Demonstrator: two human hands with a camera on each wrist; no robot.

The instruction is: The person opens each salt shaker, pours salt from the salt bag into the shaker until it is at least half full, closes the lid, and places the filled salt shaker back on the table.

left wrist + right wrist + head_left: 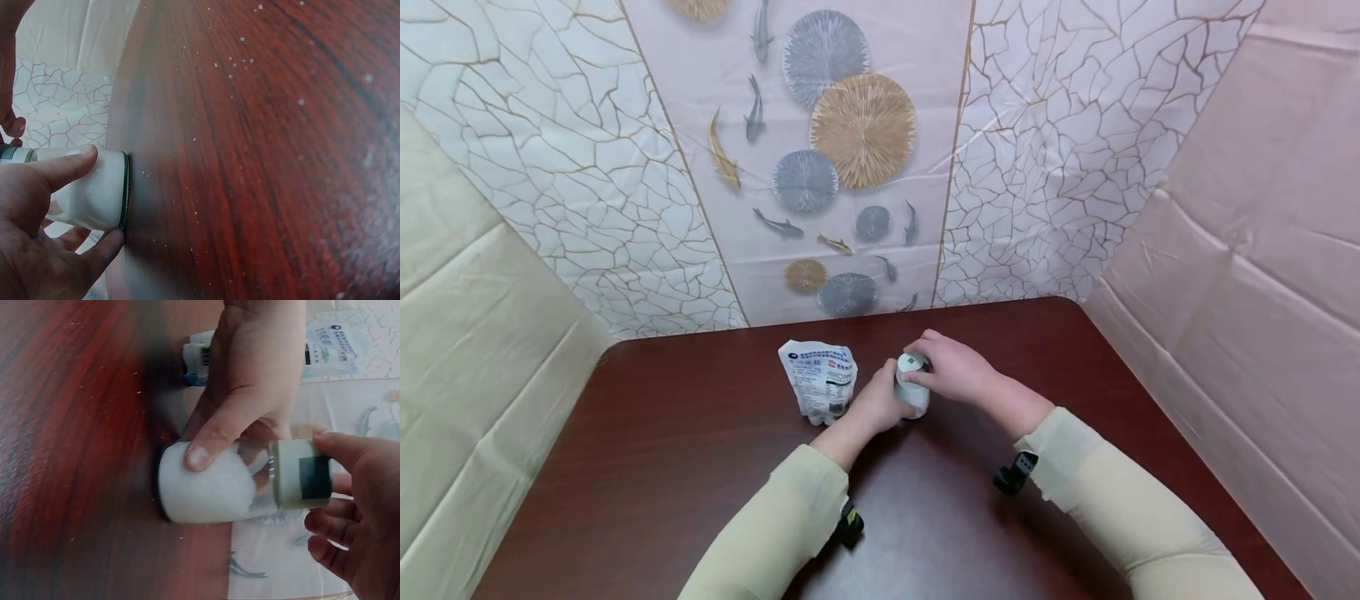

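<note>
A clear glass shaker jar (917, 402), partly filled with white granules (206, 490), stands upright on the table. My left hand (878, 402) grips the jar's body, thumb on one side and fingers round the other. At the top, my right hand (957, 367) holds the pale cap (910, 363) between thumb and fingers. That cap (290, 475) sits on the jar's neck and carries a dark square label in the right wrist view. Just left of the left hand stands a white printed pouch (820, 379).
The dark red-brown wooden table (685, 467) has small white grains scattered over it in the left wrist view. Patterned wall covering (865, 233) rises behind the table's far edge, and beige cloth (1247, 317) hangs along both sides.
</note>
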